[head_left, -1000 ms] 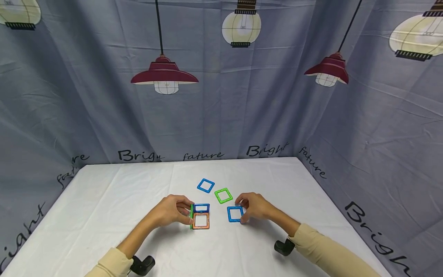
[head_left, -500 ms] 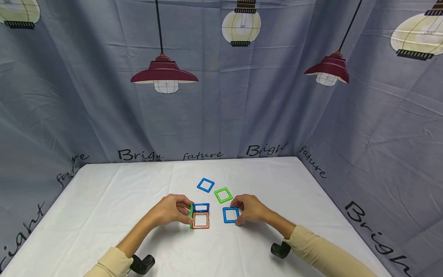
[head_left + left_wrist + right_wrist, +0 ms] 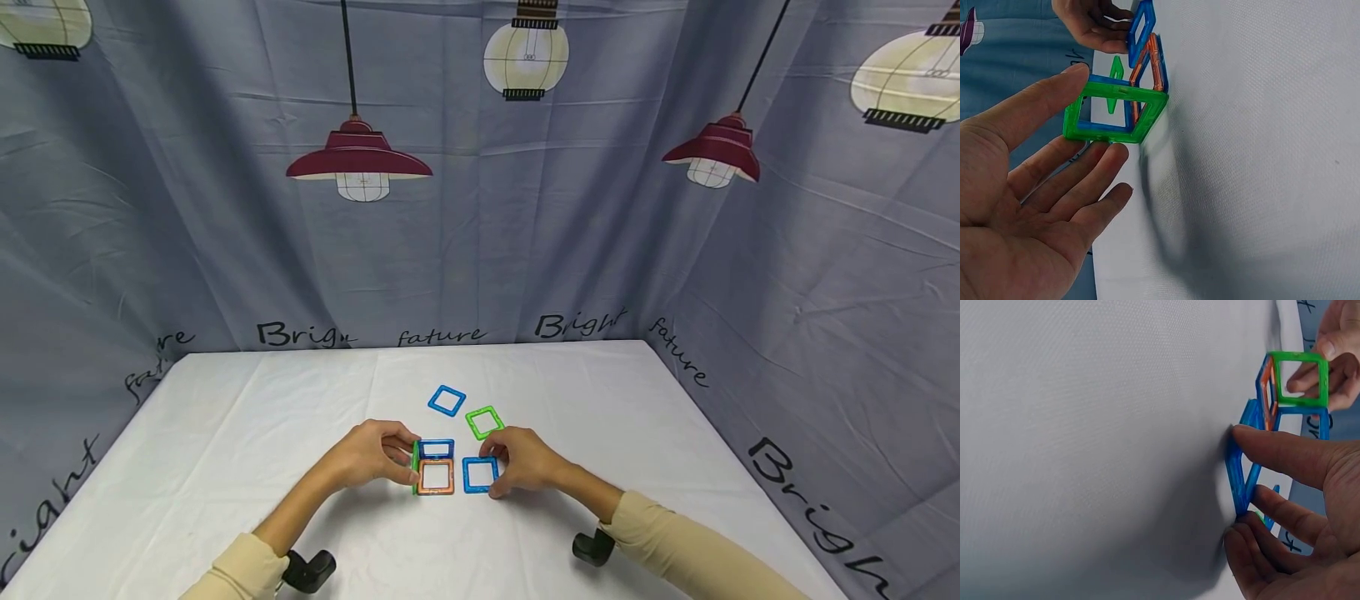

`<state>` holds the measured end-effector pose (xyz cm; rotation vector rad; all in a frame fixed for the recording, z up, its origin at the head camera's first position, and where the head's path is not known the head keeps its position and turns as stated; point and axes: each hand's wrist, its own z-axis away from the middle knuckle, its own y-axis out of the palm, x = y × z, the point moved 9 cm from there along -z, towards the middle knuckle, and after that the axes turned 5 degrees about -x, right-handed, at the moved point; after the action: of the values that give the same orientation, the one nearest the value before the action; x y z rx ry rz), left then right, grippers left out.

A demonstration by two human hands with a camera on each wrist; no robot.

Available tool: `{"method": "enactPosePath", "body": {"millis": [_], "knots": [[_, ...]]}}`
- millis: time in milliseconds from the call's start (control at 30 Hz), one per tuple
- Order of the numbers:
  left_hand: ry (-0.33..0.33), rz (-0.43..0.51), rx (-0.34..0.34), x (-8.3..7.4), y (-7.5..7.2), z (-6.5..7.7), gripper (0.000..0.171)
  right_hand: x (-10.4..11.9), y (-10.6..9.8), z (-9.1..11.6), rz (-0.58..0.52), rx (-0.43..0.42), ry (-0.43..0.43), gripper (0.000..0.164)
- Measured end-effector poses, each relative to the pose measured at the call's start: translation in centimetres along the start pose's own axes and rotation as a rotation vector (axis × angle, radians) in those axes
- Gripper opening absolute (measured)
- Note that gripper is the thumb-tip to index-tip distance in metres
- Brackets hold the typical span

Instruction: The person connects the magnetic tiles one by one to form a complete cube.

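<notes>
In the head view, my left hand (image 3: 371,454) pinches an upright green magnetic tile (image 3: 1150,115) between thumb and fingertips. That green square frame joins the left side of a flat orange tile (image 3: 436,492) and meets an upright blue tile (image 3: 437,442) at the back. In the left wrist view the thumb lies on its upper edge, with fingertips below. My right hand (image 3: 528,460) pinches another blue square tile (image 3: 466,475) by opposite edges. This one is held to the right of the orange tile, a small gap between them in the head view.
Behind the hands lie a loose blue tile (image 3: 436,396) and a loose green tile (image 3: 472,427). White cloth covers the table (image 3: 247,417). A grey curtain (image 3: 465,250) with printed lamps closes off the back and sides. Black wrist devices (image 3: 594,548) sit near the sleeves.
My right hand has slid left and slightly nearer the body, carrying its blue tile close to the orange one. The left hand keeps its grip on the green tile without visible movement.
</notes>
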<state>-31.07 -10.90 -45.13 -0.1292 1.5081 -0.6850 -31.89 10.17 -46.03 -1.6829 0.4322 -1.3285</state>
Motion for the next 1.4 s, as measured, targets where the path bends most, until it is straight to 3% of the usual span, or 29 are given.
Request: {"method": "enactPosePath", "body": {"millis": [767, 1400], "knots": [[-0.005, 0.008, 0.002, 0.2, 0.2, 0.0, 0.051, 1.0, 0.9, -0.1, -0.012, 0.025, -0.024, 0.047], [0.004, -0.007, -0.007, -0.1, 0.1, 0.0, 0.047, 1.4, 0.2, -0.2, -0.005, 0.076, 0.007, 0.05]]}}
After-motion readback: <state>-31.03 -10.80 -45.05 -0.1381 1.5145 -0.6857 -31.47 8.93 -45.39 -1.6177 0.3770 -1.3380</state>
